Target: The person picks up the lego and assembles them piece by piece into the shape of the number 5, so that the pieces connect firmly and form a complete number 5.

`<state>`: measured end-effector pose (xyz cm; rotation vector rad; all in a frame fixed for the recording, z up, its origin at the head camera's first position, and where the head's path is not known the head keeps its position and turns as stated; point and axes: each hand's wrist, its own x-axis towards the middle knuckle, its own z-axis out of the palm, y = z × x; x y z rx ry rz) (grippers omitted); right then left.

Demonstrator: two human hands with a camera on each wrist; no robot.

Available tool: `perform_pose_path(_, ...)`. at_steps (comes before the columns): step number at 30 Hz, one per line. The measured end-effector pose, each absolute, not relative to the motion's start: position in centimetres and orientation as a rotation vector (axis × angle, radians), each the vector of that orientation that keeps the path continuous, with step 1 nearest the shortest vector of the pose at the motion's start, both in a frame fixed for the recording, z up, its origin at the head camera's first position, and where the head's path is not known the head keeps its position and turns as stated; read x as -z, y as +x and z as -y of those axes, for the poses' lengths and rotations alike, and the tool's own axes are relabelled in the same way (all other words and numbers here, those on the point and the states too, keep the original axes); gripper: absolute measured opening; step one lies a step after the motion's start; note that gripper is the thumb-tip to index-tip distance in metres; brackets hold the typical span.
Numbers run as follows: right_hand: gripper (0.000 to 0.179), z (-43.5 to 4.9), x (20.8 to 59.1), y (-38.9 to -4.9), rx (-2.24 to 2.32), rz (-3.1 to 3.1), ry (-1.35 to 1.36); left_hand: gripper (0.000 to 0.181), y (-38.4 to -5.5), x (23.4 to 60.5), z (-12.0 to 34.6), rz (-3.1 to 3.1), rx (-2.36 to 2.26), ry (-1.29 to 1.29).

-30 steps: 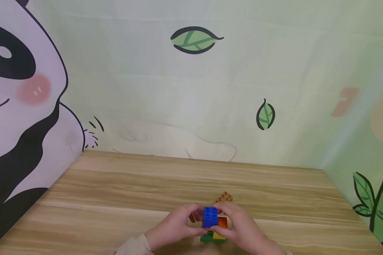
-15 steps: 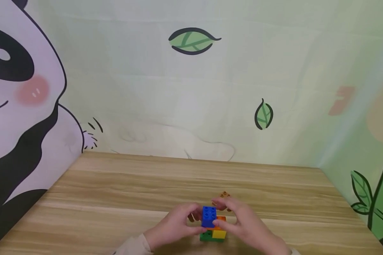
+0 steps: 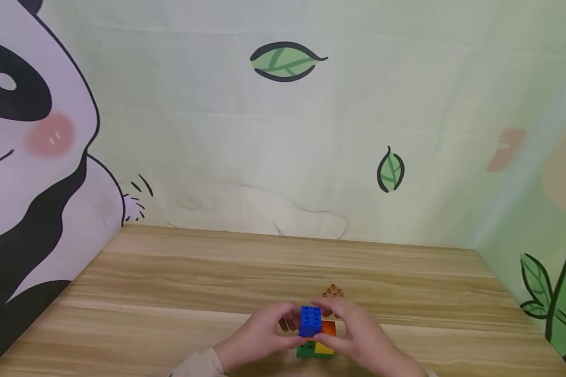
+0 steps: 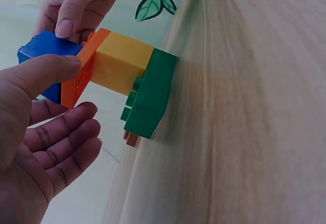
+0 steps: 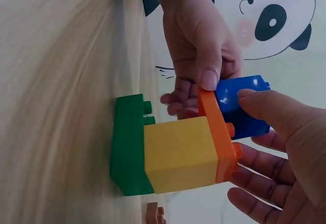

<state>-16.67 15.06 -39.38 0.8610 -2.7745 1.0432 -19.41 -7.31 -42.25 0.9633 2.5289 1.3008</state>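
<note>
A small stack of toy building bricks stands on the table. Its base is a flat green brick [image 4: 154, 94], with a yellow brick [image 5: 181, 155] on one end. Across the yellow one lies a thin orange brick [image 5: 222, 150] that overhangs to the left. On that overhang sits a blue brick [image 3: 310, 321], studs up. My left hand [image 3: 264, 332] pinches the orange brick at its edge, the thumb close against the blue one. From the other side my right hand [image 3: 360, 335] holds the blue brick, thumb on its near face. Its far fingertips are partly hidden in the head view.
A brown studded brick [image 3: 333, 291] lies on the wooden table [image 3: 193, 272] just behind the right hand. A printed backdrop [image 3: 207, 131] with a panda and leaves rises at the table's far edge and sides.
Half a second ago the right hand's fingers spread away from the blue brick; now they have come back in around it. The left hand and the stack stay nearly where they were.
</note>
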Motion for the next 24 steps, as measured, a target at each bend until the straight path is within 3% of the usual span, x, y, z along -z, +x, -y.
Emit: perform_pose_path(24, 0.039, -18.9, 37.9, -18.8, -0.873, 2.704, 0.805, 0.047, -18.9, 41.7, 7.2, -2.638, -1.342, 0.996)
